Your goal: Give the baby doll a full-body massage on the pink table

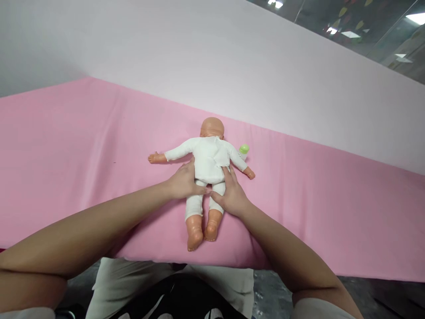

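A baby doll (210,155) in a white cloth body lies stretched out, back of its head and back showing, on a pink sheet. Its arms are spread and its bare feet point toward me. My left hand (186,180) clasps its left-hand side at the hip, thumb across the upper leg and fingertips hidden against the torso. From the other side my right hand (233,194) holds the hip, fingers along the lower back and thumb over the thigh. Both thumbs nearly meet between the legs.
Beside the doll's right-hand arm is a small container with a green top (244,149), partly hidden. The pink sheet (133,119) covers the padded surface, whose front edge is at my lap. A white wall (186,53) rises behind, with glass (348,31) above it.
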`<state>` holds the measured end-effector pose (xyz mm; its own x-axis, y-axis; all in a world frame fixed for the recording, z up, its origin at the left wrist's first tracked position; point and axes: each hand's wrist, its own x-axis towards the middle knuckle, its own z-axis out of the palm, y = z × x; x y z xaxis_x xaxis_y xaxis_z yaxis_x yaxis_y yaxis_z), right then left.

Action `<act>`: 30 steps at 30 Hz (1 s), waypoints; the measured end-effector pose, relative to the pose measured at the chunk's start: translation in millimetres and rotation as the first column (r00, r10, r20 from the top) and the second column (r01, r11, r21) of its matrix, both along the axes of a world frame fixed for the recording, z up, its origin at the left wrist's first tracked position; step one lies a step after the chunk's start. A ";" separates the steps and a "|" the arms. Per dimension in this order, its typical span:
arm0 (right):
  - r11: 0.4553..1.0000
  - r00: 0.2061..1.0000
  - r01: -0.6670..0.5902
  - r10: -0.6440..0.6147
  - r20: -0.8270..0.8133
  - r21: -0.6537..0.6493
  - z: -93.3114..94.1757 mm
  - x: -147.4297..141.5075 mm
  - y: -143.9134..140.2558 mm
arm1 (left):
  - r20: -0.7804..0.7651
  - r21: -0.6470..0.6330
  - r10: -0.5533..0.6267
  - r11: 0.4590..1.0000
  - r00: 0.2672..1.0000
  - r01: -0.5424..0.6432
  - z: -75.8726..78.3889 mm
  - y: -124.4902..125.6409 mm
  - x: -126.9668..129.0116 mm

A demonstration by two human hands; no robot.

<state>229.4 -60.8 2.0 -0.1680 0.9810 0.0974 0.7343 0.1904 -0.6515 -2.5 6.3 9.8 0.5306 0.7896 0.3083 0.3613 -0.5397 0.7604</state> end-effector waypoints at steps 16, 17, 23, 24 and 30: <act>0.942 0.998 -0.024 0.005 0.057 0.334 -3.5 25.7 4.7 | -0.244 0.326 0.286 0.924 0.926 -0.200 -5.3 2.6 -18.6; 0.925 0.998 -0.031 0.010 0.058 0.378 -4.5 25.0 5.5 | -0.231 0.388 0.282 0.904 0.931 -0.177 -6.1 0.6 -17.9; 0.932 0.989 -0.119 0.082 0.121 0.342 3.3 18.8 1.6 | -0.299 0.572 0.108 0.816 0.948 0.088 -2.5 -7.1 -14.0; 0.936 0.989 -0.122 0.085 0.125 0.329 5.6 17.1 -0.7 | -0.326 0.586 0.096 0.801 0.940 0.121 0.1 -8.5 -13.7; 0.926 0.979 -0.177 0.130 0.158 0.334 11.2 6.3 -11.2 | -0.515 0.559 0.083 0.787 0.853 0.260 15.0 -15.5 -6.9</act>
